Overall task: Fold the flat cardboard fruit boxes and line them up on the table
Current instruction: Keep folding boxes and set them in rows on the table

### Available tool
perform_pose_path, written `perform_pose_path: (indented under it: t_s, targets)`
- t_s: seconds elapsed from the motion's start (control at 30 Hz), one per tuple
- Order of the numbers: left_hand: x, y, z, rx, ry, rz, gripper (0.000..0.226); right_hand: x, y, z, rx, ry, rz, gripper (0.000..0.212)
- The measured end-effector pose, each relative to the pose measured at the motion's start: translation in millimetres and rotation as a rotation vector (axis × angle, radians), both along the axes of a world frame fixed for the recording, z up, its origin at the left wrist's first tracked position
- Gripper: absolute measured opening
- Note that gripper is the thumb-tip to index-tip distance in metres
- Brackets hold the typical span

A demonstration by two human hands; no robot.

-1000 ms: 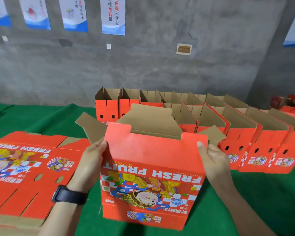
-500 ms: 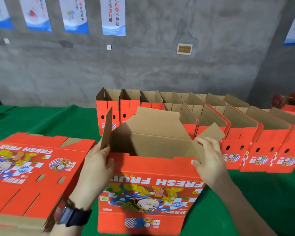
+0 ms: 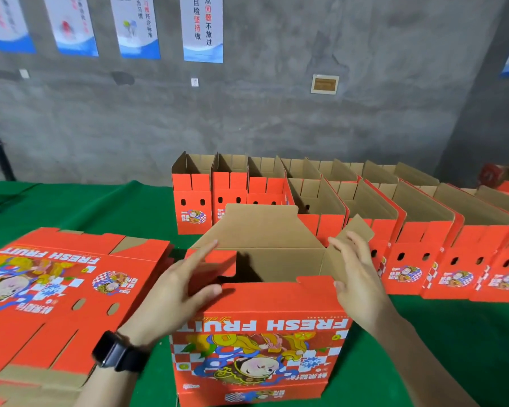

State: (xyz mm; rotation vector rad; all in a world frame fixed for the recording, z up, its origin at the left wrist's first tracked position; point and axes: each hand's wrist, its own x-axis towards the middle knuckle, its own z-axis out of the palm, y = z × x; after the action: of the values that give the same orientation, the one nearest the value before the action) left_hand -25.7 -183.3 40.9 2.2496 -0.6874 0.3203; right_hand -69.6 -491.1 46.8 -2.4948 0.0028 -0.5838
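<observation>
1. Folding is well under way: a row of finished boxes (image 3: 321, 207) stands upright along the far side of the green table (image 3: 100, 207), side by side and touching, open tops up. Further red boxes show at the far right edge, too cut off to judge.
2. One more box (image 3: 259, 336) stands upright in front of the person, near the table's front edge, its printed "FRESH FRUIT" face toward the camera and upside down. Its flaps are not yet closed.
3. The left hand (image 3: 174, 292), fingers spread and flat, presses the red left end flap (image 3: 215, 268) inward; it grips nothing.
4. The right hand (image 3: 356, 277), fingers also open, pushes against the brown right end flap (image 3: 350, 245), which is tilted over the opening.
5. A stack of flat blanks (image 3: 56, 289) lies to the left, so I judge several boxes remain to be folded; how many cannot be told.
6. Every box interior that shows is bare brown cardboard, with nothing inside.
</observation>
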Motion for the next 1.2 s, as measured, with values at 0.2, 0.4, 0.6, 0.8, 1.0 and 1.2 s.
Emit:
perform_pose_path:
  t_s: [0.2,0.4,0.6,0.8,1.0,1.2]
  targets:
    - [37.1,-4.4,8.7,0.049,0.052,0.225,0.044,-5.7,2.2,3.5,0.023,-0.12,0.087,0.114]
    - [52.5,-15.6,14.4,-0.136,0.397,-0.006,0.047,-6.9,-1.0,-1.5,0.028,-0.168,-0.012,0.125]
    - [57.5,-18.8,7.8,-0.331,0.484,0.011,0.049,-0.7,-5.9,-9.8,0.068,-0.102,0.075,0.112]
    - [63.3,-17.1,4.5,-0.322,0.487,0.008,0.051,4.1,-11.3,-14.7,0.023,-0.015,0.232,0.051]
    - [64.6,-11.7,-1.0,-0.255,0.401,-0.014,0.048,16.9,-19.3,-12.6,0.324,0.117,0.254,0.024]
    - [65.1,-3.1,-2.7,-0.264,0.37,-0.061,0.048,41.9,-20.1,-12.1,0.762,0.234,0.004,0.061]
